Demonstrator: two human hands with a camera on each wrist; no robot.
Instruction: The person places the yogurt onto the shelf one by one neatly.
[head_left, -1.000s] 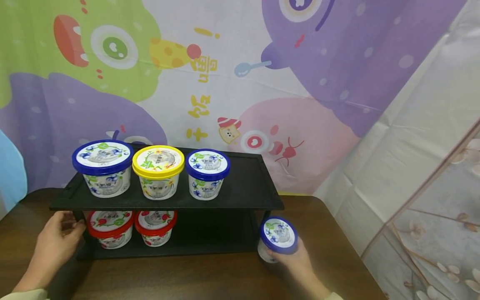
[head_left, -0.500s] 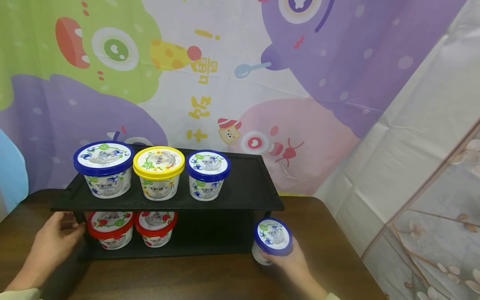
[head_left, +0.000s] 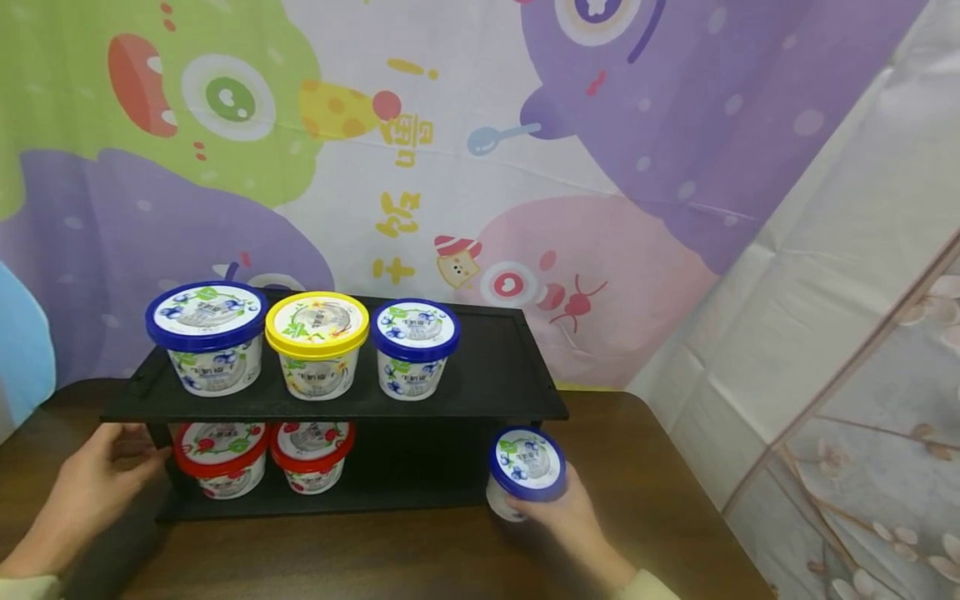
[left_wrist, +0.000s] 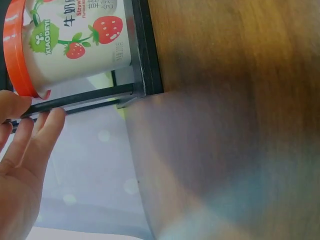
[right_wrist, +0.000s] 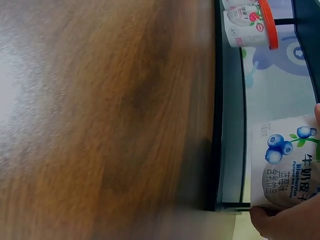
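Observation:
A white tub with a blue lid and blueberry print [head_left: 528,458] is gripped by my right hand [head_left: 566,517] at the right end of the lower shelf. In the right wrist view, its printed side [right_wrist: 280,170] stands just over the rack's base. At the opposite end, my left hand [head_left: 93,479] holds the left post of the black two-tier rack [head_left: 487,358]; the left wrist view has the thumb and fingers on either side of the post [left_wrist: 80,99]. Two red-lidded strawberry tubs, the left one [head_left: 221,458] and the right one [head_left: 312,454], sit on the lower shelf.
On the upper shelf stand a large blue-lidded tub [head_left: 210,333], a yellow-lidded tub [head_left: 318,342] and a smaller blue-lidded tub [head_left: 415,346]. The rack rests on a brown wooden table [head_left: 360,558]. Behind it hangs a cartoon-print cloth [head_left: 450,167].
My right hand has carried the blueberry tub leftward, from beside the rack's right post to the front of the lower shelf. The left hand stays at the left post, with only a slight shift.

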